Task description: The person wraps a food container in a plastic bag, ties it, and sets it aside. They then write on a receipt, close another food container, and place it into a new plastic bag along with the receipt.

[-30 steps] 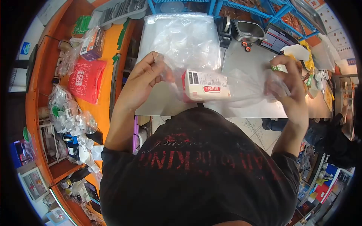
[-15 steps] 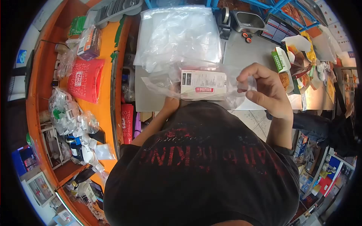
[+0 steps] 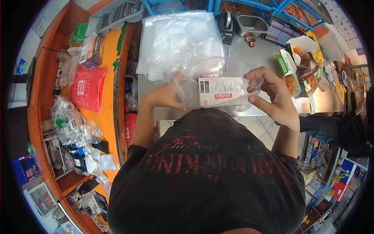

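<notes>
A small white box with a red "PAMAN" label (image 3: 223,96) sits inside a clear plastic bag (image 3: 189,93) at the front edge of the steel counter, close to my shirt. My left hand (image 3: 165,93) is at the bag's left side, fingers and thumb around the loose film; its fingertips are partly hidden by the plastic. On the right, my right hand (image 3: 272,93) has its fingers curled and thumb bent, with the bag's gathered end between them. Just beyond the bag lies a stack of flat clear plastic bags (image 3: 179,41).
A tape dispenser (image 3: 226,29), metal pan (image 3: 252,26), scissors (image 3: 251,40) and tablet (image 3: 283,32) stand at the back. Opened food boxes (image 3: 290,64) crowd the right. An orange shelf (image 3: 111,89) on the left holds a red bag (image 3: 89,87). Another person's dark-clothed arm (image 3: 321,126) is at right.
The box and its bag have shifted right. My left hand has come out from behind the box to the bag's left side. My right hand has stayed nearly in place.
</notes>
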Motion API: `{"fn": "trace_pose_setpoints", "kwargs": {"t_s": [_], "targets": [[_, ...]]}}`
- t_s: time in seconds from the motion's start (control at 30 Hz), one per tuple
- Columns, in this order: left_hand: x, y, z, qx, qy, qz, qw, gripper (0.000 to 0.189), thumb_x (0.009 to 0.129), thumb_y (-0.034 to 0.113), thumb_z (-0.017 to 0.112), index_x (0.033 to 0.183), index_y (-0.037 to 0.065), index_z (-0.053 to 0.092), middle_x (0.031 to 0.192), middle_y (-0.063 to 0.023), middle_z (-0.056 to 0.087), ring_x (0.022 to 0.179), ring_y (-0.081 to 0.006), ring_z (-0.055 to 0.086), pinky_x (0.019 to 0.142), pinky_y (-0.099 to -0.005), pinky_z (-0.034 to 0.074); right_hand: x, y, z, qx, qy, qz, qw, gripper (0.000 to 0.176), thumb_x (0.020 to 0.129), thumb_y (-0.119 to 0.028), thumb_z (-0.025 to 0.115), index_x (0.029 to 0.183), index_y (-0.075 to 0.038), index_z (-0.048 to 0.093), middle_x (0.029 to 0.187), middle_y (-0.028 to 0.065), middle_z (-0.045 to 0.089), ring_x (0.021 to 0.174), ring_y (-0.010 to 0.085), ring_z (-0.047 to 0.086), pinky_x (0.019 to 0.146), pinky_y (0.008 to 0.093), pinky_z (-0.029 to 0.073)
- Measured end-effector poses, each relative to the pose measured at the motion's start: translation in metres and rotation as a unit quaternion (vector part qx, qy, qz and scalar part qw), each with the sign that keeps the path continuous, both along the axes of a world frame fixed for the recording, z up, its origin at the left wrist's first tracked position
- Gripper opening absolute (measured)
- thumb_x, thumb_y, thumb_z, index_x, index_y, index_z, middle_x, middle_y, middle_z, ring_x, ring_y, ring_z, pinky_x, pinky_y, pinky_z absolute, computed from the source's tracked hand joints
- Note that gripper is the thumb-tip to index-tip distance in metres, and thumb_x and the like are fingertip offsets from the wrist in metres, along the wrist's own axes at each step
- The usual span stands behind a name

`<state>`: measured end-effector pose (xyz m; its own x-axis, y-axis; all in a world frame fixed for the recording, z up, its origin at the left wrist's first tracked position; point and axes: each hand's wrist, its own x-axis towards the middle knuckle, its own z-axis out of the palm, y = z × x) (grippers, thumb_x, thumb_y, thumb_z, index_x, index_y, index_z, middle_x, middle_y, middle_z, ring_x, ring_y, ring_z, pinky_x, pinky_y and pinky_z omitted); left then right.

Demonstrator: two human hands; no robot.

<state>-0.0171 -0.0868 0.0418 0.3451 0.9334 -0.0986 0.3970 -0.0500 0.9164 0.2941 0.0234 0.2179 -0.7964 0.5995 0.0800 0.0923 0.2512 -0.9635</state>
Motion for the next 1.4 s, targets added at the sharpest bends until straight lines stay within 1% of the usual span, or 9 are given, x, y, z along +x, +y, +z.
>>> {"fn": "trace_pose_setpoints", "kwargs": {"t_s": [0.33, 0.43, 0.63, 0.8, 0.9, 0.93, 1.07, 1.33, 1.4], "targets": [[0.052, -0.012, 0.195, 0.115, -0.022, 0.31, 0.944, 0.014, 0.073, 0.002, 0.067, 0.087, 0.0, 0.064, 0.094, -0.0066, 0.06, 0.079, -0.015, 0.058, 0.066, -0.0261, 0.047, 0.014, -0.011, 0.051, 0.049, 0.047, -0.095, 0.993, 0.032, 0.071, 0.004, 0.064, 0.101, -0.002, 0.059, 0.084, -0.0011, 0.052, 0.073, 0.0057, 0.044, 0.066, 0.0205, 0.036], [0.069, -0.004, 0.22, 0.296, 0.239, 0.269, 0.885, 0.025, 0.072, 0.0, 0.066, 0.096, 0.001, 0.06, 0.095, -0.0082, 0.055, 0.076, -0.0162, 0.056, 0.065, -0.026, 0.047, -0.004, -0.022, 0.059, 0.091, -0.012, -0.061, 0.994, 0.044, 0.066, -0.005, 0.067, 0.108, 0.006, 0.056, 0.086, 0.0006, 0.051, 0.07, 0.0055, 0.043, 0.062, 0.0182, 0.031], [0.078, 0.001, 0.221, 0.131, -0.106, 0.142, 0.975, 0.054, 0.068, 0.005, 0.069, 0.117, 0.0, 0.048, 0.109, -0.0106, 0.046, 0.083, -0.0148, 0.056, 0.071, -0.0231, 0.045, -0.047, -0.028, 0.039, 0.031, -0.043, 0.032, 0.998, 0.066, 0.068, -0.009, 0.072, 0.127, 0.001, 0.045, 0.081, -0.0013, 0.049, 0.062, 0.0065, 0.041, 0.055, 0.0224, 0.036], [0.046, -0.022, 0.249, 0.265, 0.215, 0.104, 0.934, 0.079, 0.065, 0.03, 0.078, 0.128, 0.0, 0.04, 0.137, -0.0177, 0.032, 0.113, -0.0254, 0.047, 0.091, -0.0349, 0.04, -0.079, -0.022, 0.031, 0.046, -0.068, 0.092, 0.992, 0.025, 0.076, -0.016, 0.063, 0.091, 0.004, 0.062, 0.068, 0.0141, 0.06, 0.06, 0.0241, 0.056, 0.056, 0.0326, 0.044], [0.027, 0.007, 0.168, 0.124, 0.428, -0.096, 0.89, 0.109, 0.061, 0.037, 0.076, 0.141, 0.002, 0.012, 0.146, -0.0251, 0.008, 0.136, -0.0367, 0.013, 0.108, -0.0512, 0.016, -0.094, -0.038, 0.009, 0.142, -0.006, 0.145, 0.979, 0.014, 0.078, -0.011, 0.057, 0.082, 0.002, 0.061, 0.064, 0.0157, 0.056, 0.059, 0.0249, 0.056, 0.055, 0.0363, 0.043], [0.045, 0.034, 0.049, 0.252, 0.409, -0.078, 0.873, 0.096, 0.076, 0.048, 0.058, 0.142, 0.003, 0.006, 0.148, -0.0226, 0.002, 0.137, -0.0386, -0.001, 0.108, -0.0547, 0.004, -0.104, -0.048, -0.003, 0.254, 0.085, 0.199, 0.943, 0.01, 0.08, -0.008, 0.054, 0.078, 0.002, 0.058, 0.057, 0.0157, 0.05, 0.054, 0.0222, 0.054, 0.053, 0.0379, 0.042], [0.079, 0.057, 0.051, 0.103, 0.258, -0.26, 0.925, 0.074, 0.087, 0.047, 0.044, 0.139, 0.003, 0.016, 0.143, -0.0188, 0.016, 0.134, -0.027, 0.014, 0.109, -0.0422, 0.012, -0.159, -0.068, -0.041, 0.202, -0.023, 0.405, 0.891, 0.015, 0.076, -0.01, 0.054, 0.082, 0.001, 0.062, 0.068, 0.0196, 0.059, 0.064, 0.0316, 0.058, 0.058, 0.0422, 0.044], [0.076, 0.05, 0.071, -0.119, 0.096, -0.352, 0.924, 0.054, 0.09, 0.036, 0.05, 0.13, 0.001, 0.043, 0.13, -0.0139, 0.047, 0.121, -0.016, 0.041, 0.104, -0.0305, 0.029, -0.19, 0.071, -0.145, 0.053, -0.102, 0.131, 0.985, 0.036, 0.089, -0.028, 0.05, 0.068, 0.001, 0.057, 0.058, 0.0096, 0.053, 0.05, 0.0179, 0.049, 0.051, 0.0333, 0.043], [0.068, 0.054, -0.009, -0.275, 0.055, -0.371, 0.885, 0.061, 0.083, 0.045, 0.055, 0.125, 0.002, 0.048, 0.12, -0.0133, 0.054, 0.108, -0.0185, 0.049, 0.093, -0.0288, 0.037, -0.177, 0.084, -0.128, -0.013, -0.082, 0.079, 0.993, 0.04, 0.091, -0.032, 0.048, 0.069, 0.0, 0.057, 0.057, 0.0068, 0.051, 0.05, 0.0142, 0.05, 0.049, 0.03, 0.043]]}}
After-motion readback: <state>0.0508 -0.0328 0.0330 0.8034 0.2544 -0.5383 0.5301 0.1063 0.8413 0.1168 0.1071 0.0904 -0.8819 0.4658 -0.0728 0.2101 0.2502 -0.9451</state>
